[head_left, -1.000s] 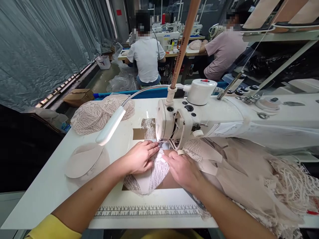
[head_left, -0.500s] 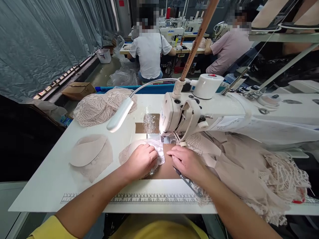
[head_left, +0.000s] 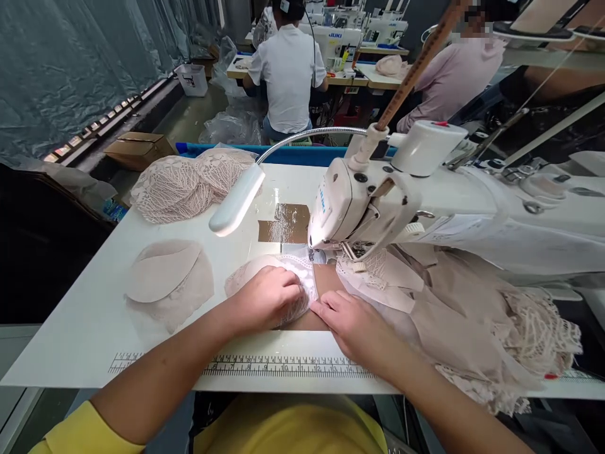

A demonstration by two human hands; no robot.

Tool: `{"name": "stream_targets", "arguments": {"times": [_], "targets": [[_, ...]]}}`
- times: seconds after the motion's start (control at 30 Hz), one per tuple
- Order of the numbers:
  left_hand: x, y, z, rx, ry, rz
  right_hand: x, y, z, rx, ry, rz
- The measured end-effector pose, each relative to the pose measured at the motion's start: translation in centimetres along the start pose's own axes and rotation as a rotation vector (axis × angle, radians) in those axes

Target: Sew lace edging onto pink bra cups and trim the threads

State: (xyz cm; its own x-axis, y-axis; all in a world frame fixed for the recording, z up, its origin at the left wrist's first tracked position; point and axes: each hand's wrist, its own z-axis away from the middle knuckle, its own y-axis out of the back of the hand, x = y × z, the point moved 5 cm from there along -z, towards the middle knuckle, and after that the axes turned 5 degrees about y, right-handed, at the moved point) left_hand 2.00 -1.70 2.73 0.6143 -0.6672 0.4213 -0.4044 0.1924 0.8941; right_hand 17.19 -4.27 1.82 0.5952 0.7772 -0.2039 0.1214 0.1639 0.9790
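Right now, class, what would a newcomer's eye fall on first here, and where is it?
The white sewing machine fills the middle right, its head over a lace piece. Both hands sit in front of it: the left hand on the lace piece, the right hand flat beside it. A beige fabric heap spills to the right.

place: garment sewing workshop | evidence: sewing machine (head_left: 378,202), lace pile (head_left: 189,183), co-workers (head_left: 288,69) at machines
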Motion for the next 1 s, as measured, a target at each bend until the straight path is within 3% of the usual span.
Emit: {"name": "stream_targets", "arguments": {"times": [0.3, 0.5, 0.7, 1.0], "targets": [[0.7, -0.8, 0.4, -0.078, -0.098, -0.246, -0.2, -0.8, 1.2, 0.050, -0.037, -0.020], [0.7, -1.3, 0.5, -0.093, -0.087, -0.307, -0.2, -0.5, 1.2, 0.072, -0.022, -0.043], [0.6, -1.4, 0.5, -0.083, -0.092, -0.310, 0.9, 0.4, 1.2, 0.088, -0.014, -0.112], [0.6, -0.9, 0.1, -0.039, -0.088, -0.178, 1.3, 0.0, 0.2, 0.085, -0.017, 0.067]]}}
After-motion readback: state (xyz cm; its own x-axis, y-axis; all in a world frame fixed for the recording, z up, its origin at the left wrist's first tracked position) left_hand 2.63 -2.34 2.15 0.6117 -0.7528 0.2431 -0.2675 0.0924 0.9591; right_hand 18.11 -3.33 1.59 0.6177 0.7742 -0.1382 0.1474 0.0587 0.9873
